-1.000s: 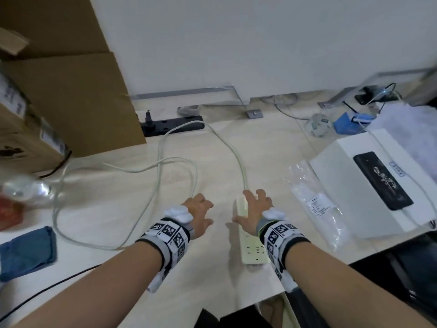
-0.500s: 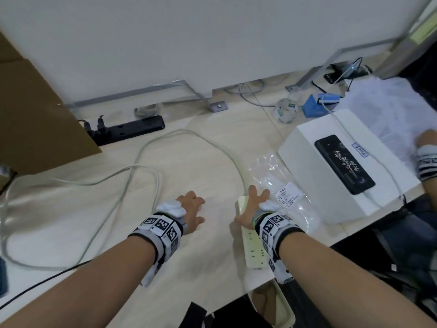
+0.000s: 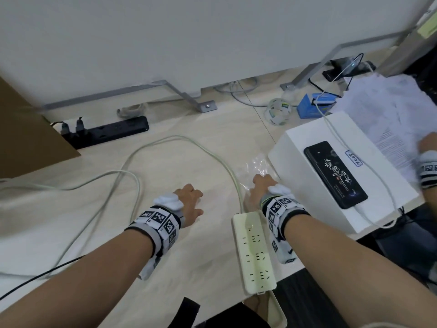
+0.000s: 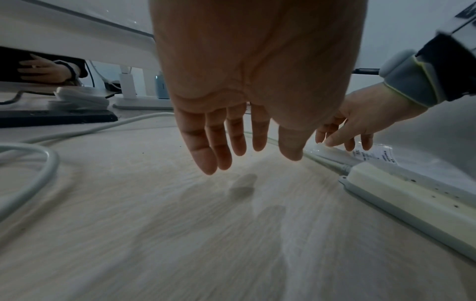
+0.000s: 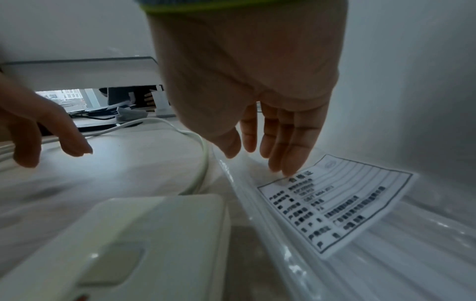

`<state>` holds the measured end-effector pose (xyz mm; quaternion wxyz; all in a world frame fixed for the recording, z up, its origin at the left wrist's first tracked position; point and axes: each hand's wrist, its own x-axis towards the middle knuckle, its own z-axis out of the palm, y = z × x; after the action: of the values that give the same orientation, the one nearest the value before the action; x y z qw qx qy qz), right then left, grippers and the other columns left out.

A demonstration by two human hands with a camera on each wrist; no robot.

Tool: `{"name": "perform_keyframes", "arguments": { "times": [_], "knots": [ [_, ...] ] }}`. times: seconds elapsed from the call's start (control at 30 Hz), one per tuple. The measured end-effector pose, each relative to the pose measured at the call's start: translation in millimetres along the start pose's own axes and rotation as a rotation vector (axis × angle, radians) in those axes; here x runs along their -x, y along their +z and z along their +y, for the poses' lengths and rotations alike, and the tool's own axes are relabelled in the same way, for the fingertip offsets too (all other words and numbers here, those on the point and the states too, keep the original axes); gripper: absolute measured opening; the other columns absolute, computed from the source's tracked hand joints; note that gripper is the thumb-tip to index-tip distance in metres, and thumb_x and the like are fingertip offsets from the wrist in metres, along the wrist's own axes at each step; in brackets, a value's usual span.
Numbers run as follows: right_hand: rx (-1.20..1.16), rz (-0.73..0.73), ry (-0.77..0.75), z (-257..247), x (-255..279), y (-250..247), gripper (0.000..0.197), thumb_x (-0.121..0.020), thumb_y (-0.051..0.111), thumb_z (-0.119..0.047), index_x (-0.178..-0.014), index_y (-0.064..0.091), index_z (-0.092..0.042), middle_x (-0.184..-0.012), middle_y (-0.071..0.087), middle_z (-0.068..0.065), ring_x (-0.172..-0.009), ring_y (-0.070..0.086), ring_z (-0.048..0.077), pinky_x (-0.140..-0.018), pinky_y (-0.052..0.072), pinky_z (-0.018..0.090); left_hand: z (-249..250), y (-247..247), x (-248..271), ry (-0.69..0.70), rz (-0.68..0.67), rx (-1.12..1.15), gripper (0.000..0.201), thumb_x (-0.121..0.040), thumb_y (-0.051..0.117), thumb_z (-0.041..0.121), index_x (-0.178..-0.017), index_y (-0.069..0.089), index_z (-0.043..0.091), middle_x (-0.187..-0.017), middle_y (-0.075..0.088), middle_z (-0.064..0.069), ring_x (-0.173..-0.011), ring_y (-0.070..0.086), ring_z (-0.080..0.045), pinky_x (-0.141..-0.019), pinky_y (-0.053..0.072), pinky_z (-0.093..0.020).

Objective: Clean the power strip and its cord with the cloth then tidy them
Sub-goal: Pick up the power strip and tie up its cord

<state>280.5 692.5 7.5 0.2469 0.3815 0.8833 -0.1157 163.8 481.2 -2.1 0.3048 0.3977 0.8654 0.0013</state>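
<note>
With both hands empty, the left hand (image 3: 189, 204) spread above the bench (image 3: 208, 143) and the right hand's (image 3: 260, 190) relaxed fingers (image 5: 288, 154) reaching onto the plastic bag (image 5: 360, 254), the power strip (image 3: 254, 252) overhanging the bench edge could fall if its cord (image 3: 179, 140) gets nudged.

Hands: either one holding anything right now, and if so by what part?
Nothing held. The left hand hovers open above the table. The right hand is open, fingertips at the plastic bag beside the power strip.
</note>
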Motion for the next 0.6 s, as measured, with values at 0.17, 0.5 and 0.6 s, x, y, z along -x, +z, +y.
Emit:
{"name": "perform_keyframes", "arguments": {
  "times": [0.17, 0.5, 0.6],
  "knots": [
    [0.048, -0.076, -0.079, -1, -28, -8, 0.011, -0.080, 0.049, -0.023, -0.090, 0.051, -0.021, -0.092, 0.058, -0.002, -0.069, 0.054, 0.011, -0.061, 0.043, 0.023, 2, -11, -13, -0.037, 0.021, 0.030, 0.054, -0.093, 0.047, 0.048, -0.141, 0.035, 0.028, -0.139, 0.037, 0.005, -0.123, 0.048, -0.023, -0.096, 0.040, -0.036],
    [-0.087, 0.046, -0.144, -50, -54, -85, 0.019, -0.087, 0.046, -0.018, -0.105, 0.054, -0.019, -0.096, 0.061, 0.005, -0.079, 0.057, 0.026, -0.070, 0.045, 0.027, -8, -52, -49, -0.114, 0.075, 0.142, 0.053, -0.092, 0.049, 0.049, -0.140, 0.038, 0.029, -0.140, 0.039, 0.004, -0.119, 0.052, -0.022, -0.098, 0.042, -0.039],
    [-0.295, 0.190, -0.249, -79, -60, -113, 0.013, -0.095, 0.037, -0.024, -0.101, 0.049, -0.024, -0.080, 0.058, 0.004, -0.069, 0.055, 0.028, -0.062, 0.043, 0.031, -13, -68, -63, -0.153, 0.136, 0.232, 0.051, -0.092, 0.052, 0.047, -0.138, 0.040, 0.029, -0.135, 0.047, 0.003, -0.114, 0.055, -0.018, -0.098, 0.043, -0.036]
  ]
}}
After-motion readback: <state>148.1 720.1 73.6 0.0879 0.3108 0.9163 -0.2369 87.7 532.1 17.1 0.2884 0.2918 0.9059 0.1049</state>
